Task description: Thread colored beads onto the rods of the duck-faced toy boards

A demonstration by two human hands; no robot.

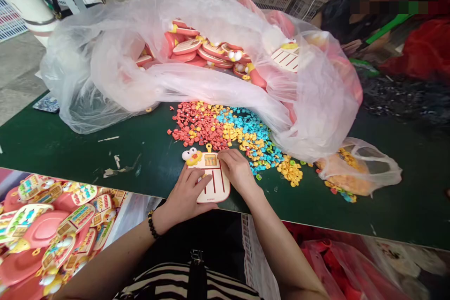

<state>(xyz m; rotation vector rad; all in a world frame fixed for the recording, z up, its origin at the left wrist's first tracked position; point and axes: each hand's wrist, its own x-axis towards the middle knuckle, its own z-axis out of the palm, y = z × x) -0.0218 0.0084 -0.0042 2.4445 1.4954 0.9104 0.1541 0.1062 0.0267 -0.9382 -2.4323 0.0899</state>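
At the desk's (87,152) near edge, a cream board (221,190) lies face up, held by the left grip (190,190), fingers across its left side; the right grip (239,173) is gathered at its far right rim, any pinched piece untellable. Judged light, stiff, rather slippery; best held by side rims. Beyond, small pieces (197,126) are heaped.

Fairly bright, even light puts soft glare on the translucent plastic bag (211,82); edges stretch and blur (top-right corner pixelated).
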